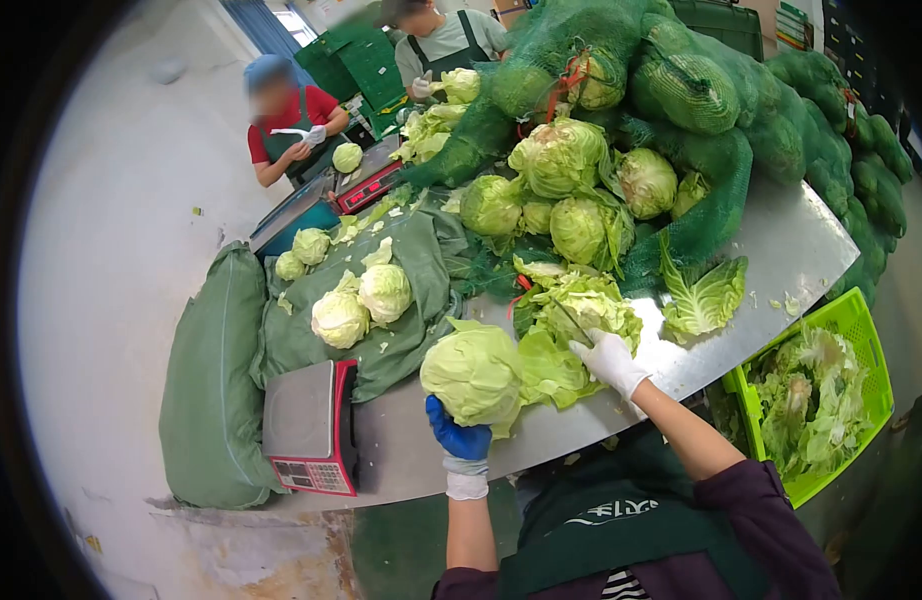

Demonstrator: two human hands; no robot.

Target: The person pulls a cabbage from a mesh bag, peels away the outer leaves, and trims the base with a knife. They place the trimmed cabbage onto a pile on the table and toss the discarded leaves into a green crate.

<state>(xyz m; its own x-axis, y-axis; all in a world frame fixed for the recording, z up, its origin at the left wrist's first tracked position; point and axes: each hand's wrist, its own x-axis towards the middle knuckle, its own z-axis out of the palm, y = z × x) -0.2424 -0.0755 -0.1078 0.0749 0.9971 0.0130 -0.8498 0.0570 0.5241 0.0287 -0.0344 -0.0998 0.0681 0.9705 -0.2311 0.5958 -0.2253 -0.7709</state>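
My left hand, in a blue glove over a white one, is closed around the lower side of a pale green cabbage near the table's front edge. In a white glove, my right hand grips a knife whose thin dark blade points away from me; its handle is hidden in my fingers. Loose cabbage leaves lie between my hands, beside the held cabbage. Just beyond the right hand sits a leafy cabbage. One large outer leaf rests flat to the right.
Green net sacks of cabbages are piled at the back right, with several loose cabbages spilling out. A red-edged scale stands left; trimmed cabbages lie on green cloth. A lime crate holds leaves. Two people stand beyond.
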